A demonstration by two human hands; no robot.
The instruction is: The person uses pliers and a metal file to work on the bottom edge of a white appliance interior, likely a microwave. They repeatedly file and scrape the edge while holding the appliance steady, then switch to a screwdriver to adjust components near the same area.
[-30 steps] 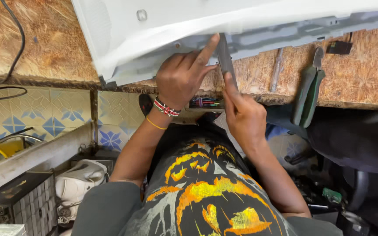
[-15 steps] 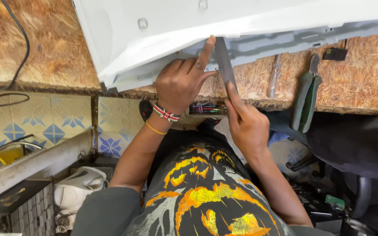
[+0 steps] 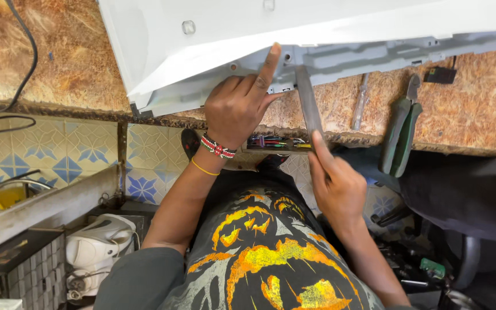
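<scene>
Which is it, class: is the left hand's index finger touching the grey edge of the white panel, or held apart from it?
Touching. The head view shows the left hand with its index fingertip pressed flat against the white panel at its grey edge, no gap visible.

Bright daylight, strong from above; white panel (image 3: 328, 23) near overexposed along top edge. Warm glow on chipboard bench (image 3: 58, 63). Deep shadow beneath bench at right, detail lost. Soft shadow under left hand (image 3: 239, 109). Sharp focus centre; slight wide-angle bending and softness toward corners.
</scene>
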